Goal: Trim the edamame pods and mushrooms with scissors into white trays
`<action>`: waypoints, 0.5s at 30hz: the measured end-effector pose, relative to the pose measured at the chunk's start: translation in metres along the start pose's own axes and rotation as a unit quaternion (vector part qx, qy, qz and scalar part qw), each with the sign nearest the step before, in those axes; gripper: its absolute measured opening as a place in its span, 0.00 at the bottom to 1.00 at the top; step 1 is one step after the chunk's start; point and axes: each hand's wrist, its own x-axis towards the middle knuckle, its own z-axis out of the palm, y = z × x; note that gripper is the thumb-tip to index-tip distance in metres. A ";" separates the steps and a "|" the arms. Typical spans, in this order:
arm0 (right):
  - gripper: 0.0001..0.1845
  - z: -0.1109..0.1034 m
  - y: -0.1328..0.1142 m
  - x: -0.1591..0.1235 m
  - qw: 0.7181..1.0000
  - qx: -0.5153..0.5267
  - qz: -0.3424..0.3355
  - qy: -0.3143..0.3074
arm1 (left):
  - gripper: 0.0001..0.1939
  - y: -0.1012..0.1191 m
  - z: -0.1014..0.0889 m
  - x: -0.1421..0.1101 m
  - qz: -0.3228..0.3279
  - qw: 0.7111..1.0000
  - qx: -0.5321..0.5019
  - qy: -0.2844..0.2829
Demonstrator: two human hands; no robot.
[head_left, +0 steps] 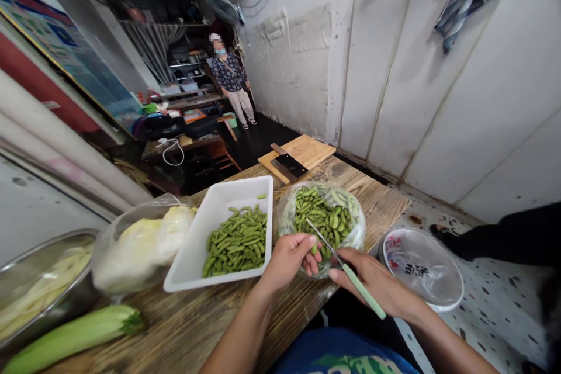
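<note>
My left hand [291,260] is closed, pinching a green soybean pod [314,248] between thumb and fingers. My right hand [372,280] grips a narrow knife [362,291] with a pale green handle, its blade pointing up and left past the left fingertips. Under both hands and just beyond them, a clear plastic bag [360,234] holds a heap of soybean pods [324,210]. Left of it stands a white rectangular tub [188,272] with more pods [239,242] piled toward its near right side.
A wooden cutting board [313,151] with a cleaver [289,166] lies at the table's far end. Bagged cabbages [149,239], a metal bowl [48,307] and a long green gourd [79,333] sit leftward. A lined bin [423,272] stands right. A person [230,76] stands beyond.
</note>
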 end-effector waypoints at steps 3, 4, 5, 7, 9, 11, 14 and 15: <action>0.20 0.000 0.001 -0.001 1.000 0.001 -0.002 0.001 | 0.26 0.001 0.000 0.000 0.009 1.000 0.003 0.006; 0.20 0.000 0.001 -0.002 1.000 -0.001 0.000 0.002 | 0.26 0.001 0.000 0.000 0.012 1.000 0.009 0.007; 0.20 0.000 0.001 -0.002 1.000 -0.004 0.001 0.002 | 0.26 0.001 0.000 -0.001 0.015 1.000 0.015 0.007; 0.20 0.000 0.001 -0.003 1.000 -0.007 0.003 -0.002 | 0.26 0.001 0.001 -0.001 0.016 0.999 0.029 0.005; 0.21 0.002 0.002 -0.002 1.000 -0.006 0.011 -0.008 | 0.26 -0.001 0.003 -0.001 0.012 0.999 0.042 0.004; 0.22 0.005 0.004 -0.002 1.000 0.004 0.019 -0.013 | 0.25 -0.002 0.003 -0.001 0.004 0.998 0.061 0.004; 0.23 0.006 0.008 -0.001 0.999 0.024 0.027 -0.013 | 0.23 0.000 -0.013 -0.007 0.018 0.987 0.152 0.052; 0.24 0.006 0.009 -0.002 0.999 0.032 0.030 -0.012 | 0.22 0.003 -0.023 -0.011 0.041 0.972 0.212 0.097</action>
